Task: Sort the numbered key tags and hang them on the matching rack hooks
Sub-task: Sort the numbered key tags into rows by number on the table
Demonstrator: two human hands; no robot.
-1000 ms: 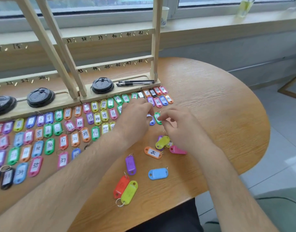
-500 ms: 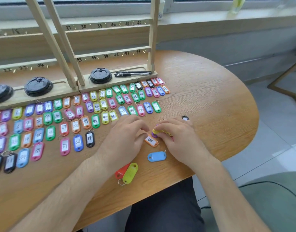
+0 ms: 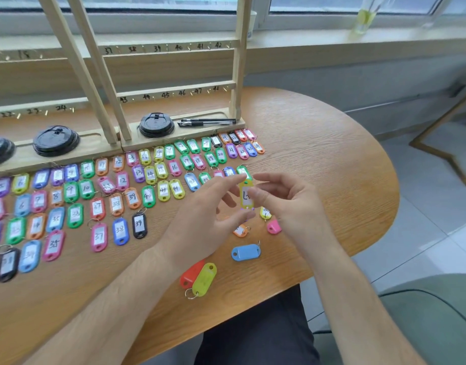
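— Where was the yellow tag (image 3: 246, 196)?

— Centre of the frame, upright above the table (image 3: 318, 154). The left hand (image 3: 208, 214) pinched it end to end, and the right hand (image 3: 292, 204), fingers curled, gripped its right edge with the thumb in front.

— The risk?

— Its number looked blurred. If misread, it would likely join the wrong row of sorted tags (image 3: 174, 167) at centre left. A slip would drop it among the loose tags (image 3: 246, 252) below.

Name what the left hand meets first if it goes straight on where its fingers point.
The left hand pinches the yellow tag; pushing on, it would likely meet the right hand, holding the tag's far side, though depth is unclear.
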